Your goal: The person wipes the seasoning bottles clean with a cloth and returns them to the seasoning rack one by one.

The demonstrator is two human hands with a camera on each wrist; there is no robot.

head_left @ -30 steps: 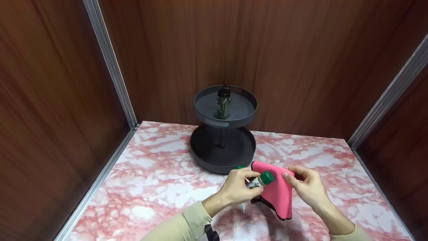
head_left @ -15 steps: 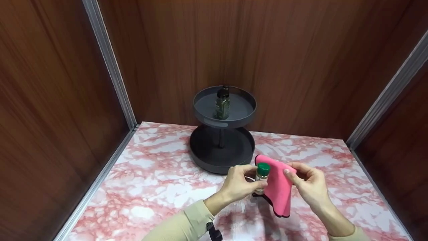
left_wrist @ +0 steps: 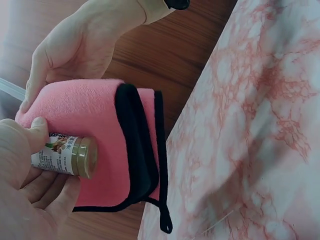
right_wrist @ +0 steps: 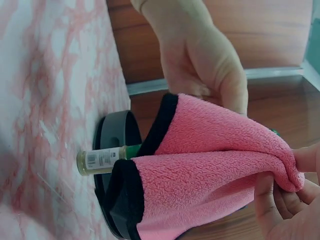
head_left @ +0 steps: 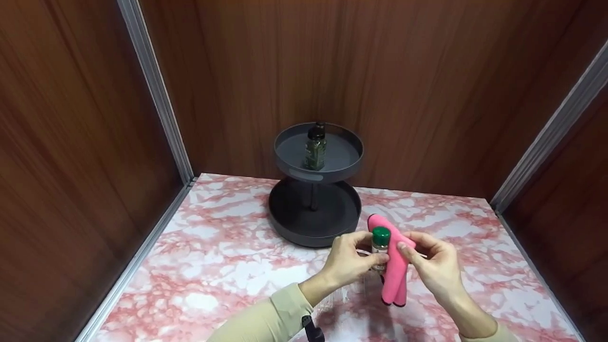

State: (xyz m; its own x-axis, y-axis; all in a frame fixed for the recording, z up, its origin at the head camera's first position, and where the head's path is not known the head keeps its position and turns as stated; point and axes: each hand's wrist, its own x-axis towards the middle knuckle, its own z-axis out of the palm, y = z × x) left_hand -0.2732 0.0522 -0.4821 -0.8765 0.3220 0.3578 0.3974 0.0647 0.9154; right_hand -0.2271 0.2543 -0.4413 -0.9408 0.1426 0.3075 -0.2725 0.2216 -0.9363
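In the head view my left hand (head_left: 349,260) holds a small jar (head_left: 379,251) with a green cap upright, between thumb and fingers. Just right of it, my right hand (head_left: 439,268) pinches the upper part of a pink cloth (head_left: 395,270) with black edging. The cloth hangs folded, close against the jar. The left wrist view shows the jar's label (left_wrist: 56,155) and clear base in front of the cloth (left_wrist: 105,110). In the right wrist view another green-capped jar (right_wrist: 102,159) stands on the table beyond the cloth (right_wrist: 200,175); the head view hides it.
A black two-tier round stand (head_left: 311,233) is behind my hands on the red-and-white marbled table (head_left: 213,266). Dark-capped bottles, one in front (head_left: 315,154), stand on its upper tier. Brown wood panels (head_left: 247,85) enclose the back and sides.
The held jar has turned from tilted to upright and moved right with my left hand, closer to the cloth. The cloth has folded narrower in my right hand's pinch.
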